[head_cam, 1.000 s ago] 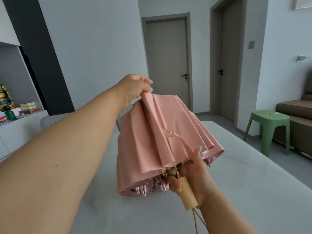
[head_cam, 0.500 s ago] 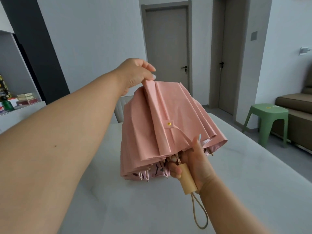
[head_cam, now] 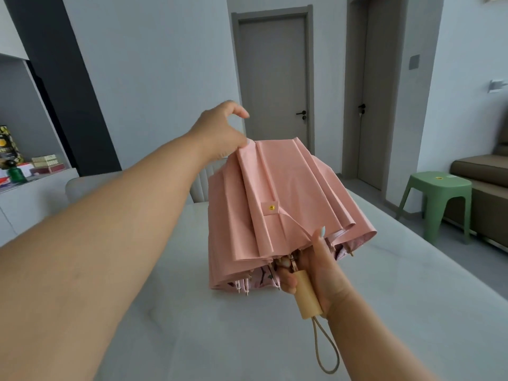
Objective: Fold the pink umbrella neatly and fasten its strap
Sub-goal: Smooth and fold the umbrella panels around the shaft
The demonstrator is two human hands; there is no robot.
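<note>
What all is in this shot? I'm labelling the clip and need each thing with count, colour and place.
umbrella: one, pink, collapsed but loose, held over the table
strap: one, pink with a yellow snap, lying unfastened on the canopy
handle: one, light wood, at the umbrella's near end
wrist loop: one, tan, hanging from the handle
table: one, pale grey, under the umbrella
stool: one, green, on the floor at right
sofa: one, brown, far right
doors: two, grey, closed, back wall
shelf: one, white, left, with boxes
left hand: pinches the canopy's far end
right hand: grips the handle
</note>
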